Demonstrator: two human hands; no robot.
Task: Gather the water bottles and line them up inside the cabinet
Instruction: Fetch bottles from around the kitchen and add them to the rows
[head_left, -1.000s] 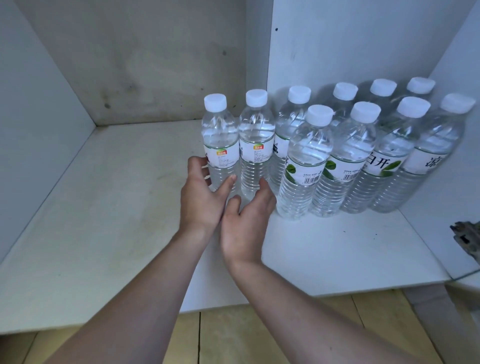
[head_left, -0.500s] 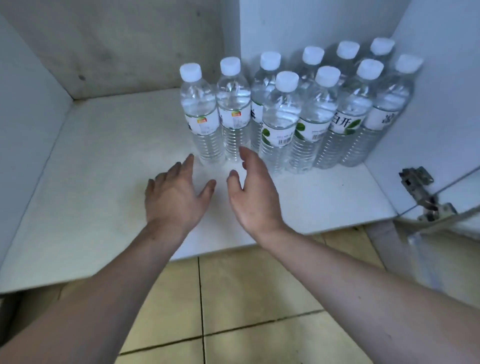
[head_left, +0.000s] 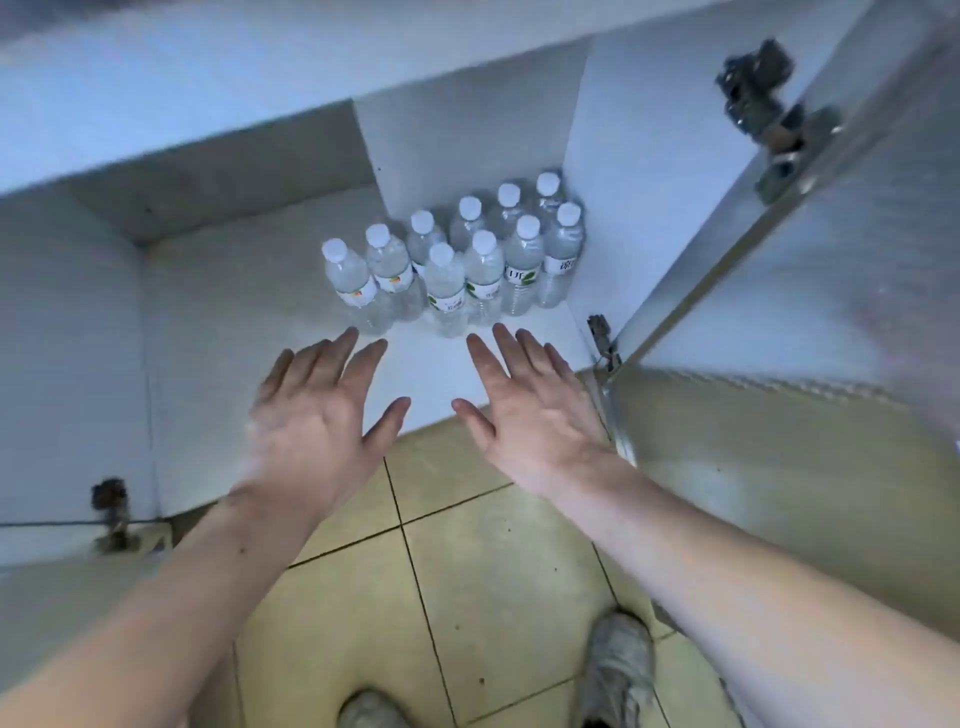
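the water bottles (head_left: 457, 260) stand upright in two rows packed against the right wall at the back of the cabinet (head_left: 234, 291) floor, toward 12 o'clock from the hands. the left hand (head_left: 317, 415) and right hand (head_left: 530, 410) hover palm-down over the cabinet's front edge, fingers straight and spread, holding nothing, well apart from each other. two shoes (head_left: 618, 670) stand on the tiled floor (head_left: 467, 571) at 6 o'clock.

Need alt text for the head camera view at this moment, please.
Two open hands, left hand and right hand, hover palm-down before a white cabinet where ten capped water bottles stand in two rows at the right rear corner; tiled floor lies below.
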